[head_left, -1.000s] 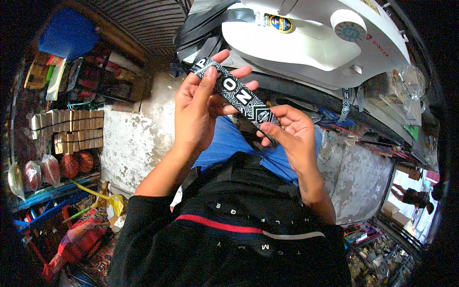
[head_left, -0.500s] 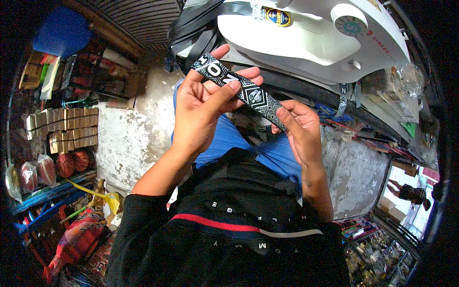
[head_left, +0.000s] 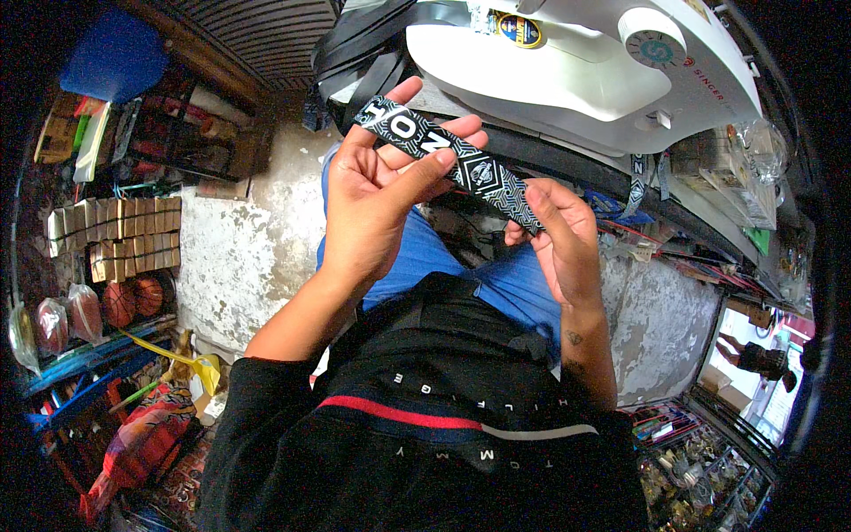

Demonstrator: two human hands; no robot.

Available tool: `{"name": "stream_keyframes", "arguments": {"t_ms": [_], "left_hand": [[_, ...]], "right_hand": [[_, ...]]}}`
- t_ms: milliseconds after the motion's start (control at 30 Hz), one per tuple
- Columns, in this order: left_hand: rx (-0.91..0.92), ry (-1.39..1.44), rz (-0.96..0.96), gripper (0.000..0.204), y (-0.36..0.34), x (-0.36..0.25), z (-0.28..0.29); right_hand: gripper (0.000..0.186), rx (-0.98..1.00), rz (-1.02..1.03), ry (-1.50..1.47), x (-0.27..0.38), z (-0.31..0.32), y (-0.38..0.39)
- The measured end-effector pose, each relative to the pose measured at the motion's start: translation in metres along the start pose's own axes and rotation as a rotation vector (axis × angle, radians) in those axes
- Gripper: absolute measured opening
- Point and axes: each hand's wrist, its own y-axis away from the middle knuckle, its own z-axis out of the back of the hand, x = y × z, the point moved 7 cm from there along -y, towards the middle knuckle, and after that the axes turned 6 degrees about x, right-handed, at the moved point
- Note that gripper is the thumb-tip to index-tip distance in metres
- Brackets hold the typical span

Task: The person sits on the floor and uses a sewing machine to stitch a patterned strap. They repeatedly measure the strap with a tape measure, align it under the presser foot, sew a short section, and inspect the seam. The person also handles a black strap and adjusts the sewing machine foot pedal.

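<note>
A black strap [head_left: 483, 173] with a white line pattern and large white letters is stretched slantwise between my hands, its printed face up. My left hand [head_left: 365, 208] supports the upper left end on its fingers, thumb pressed on top. At the lower right end, my right hand [head_left: 563, 235] pinches the strap between thumb and fingers. Just beyond my hands stands a white sewing machine [head_left: 718, 111] with a round dial. A similar patterned strap [head_left: 636, 186] hangs from the table edge below the machine.
Loose black straps [head_left: 363, 49] heap left of the machine. Along the left wall are bundled small boxes [head_left: 115, 222], basketballs [head_left: 120, 304] and a yellow scoop-like thing [head_left: 206, 371]. At lower right are trays of small items [head_left: 700, 479]. A person [head_left: 764, 359] shows in a bright opening.
The strap has shifted slightly right and tilted so that its printed face shows more fully. My right hand has moved a little to the right; both hands keep their hold.
</note>
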Motion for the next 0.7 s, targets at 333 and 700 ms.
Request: {"name": "stream_keyframes", "arguments": {"t_ms": [333, 700], "left_hand": [[0.006, 0.004, -0.032, 0.059, 0.0009, -0.0011, -0.0007], [-0.003, 0.017, -0.028, 0.062, 0.0011, -0.0047, -0.0035]], "right_hand": [[0.014, 0.055, 0.026, 0.044, -0.0009, 0.0017, -0.0028], [0.014, 0.057, 0.041, 0.015, 0.0003, 0.0032, -0.0036]]}}
